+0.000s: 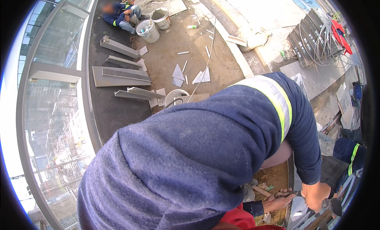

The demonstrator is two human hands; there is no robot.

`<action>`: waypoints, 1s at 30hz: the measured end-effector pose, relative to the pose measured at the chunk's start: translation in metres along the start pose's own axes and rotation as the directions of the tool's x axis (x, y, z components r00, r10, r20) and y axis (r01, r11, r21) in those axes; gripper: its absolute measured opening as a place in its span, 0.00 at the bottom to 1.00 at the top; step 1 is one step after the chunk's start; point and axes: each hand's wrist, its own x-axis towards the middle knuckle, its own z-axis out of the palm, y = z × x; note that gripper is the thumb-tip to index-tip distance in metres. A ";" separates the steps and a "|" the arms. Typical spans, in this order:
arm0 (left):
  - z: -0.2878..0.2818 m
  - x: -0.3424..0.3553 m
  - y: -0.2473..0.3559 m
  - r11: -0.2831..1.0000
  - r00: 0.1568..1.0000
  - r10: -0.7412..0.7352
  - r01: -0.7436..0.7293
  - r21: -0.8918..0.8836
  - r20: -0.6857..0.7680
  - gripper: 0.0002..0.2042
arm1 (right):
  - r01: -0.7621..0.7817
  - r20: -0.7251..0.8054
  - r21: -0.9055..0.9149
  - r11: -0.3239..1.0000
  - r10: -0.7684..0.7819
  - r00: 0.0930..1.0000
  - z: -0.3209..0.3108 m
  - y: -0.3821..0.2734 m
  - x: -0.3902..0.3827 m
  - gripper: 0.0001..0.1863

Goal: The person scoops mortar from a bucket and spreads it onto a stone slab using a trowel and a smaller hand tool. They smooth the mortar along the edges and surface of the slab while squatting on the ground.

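Note:
A large navy sleeve (190,139) with a reflective band fills the middle of the view. It bends down at the right to what I take to be my left hand (316,195), closed in a fist. What it grips is mostly hidden; a dark rounded lump (336,206) shows just past the knuckles. Beside it, my right hand (278,202) comes out from a navy cuff (253,208), palm up, fingers curled round a dark slim piece (288,193) that reaches toward the fist. Below the hands lies a grey slab (298,209). A wooden stick (261,190) rests on the soil nearby.
Another person (348,154) is close by at the right; one more (122,17) sits far left beside two buckets (148,32). Metal brackets (122,77) stand along the glass wall (55,107). Tile pieces (178,73) lie on the ground; stacked dark blocks (312,40) carry coiled cable.

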 end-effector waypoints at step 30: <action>0.053 0.002 0.008 0.846 0.991 0.083 -0.014 0.533 -0.106 0.11 | -0.047 -0.115 -0.067 0.997 0.039 0.993 -0.022 0.018 0.036 0.21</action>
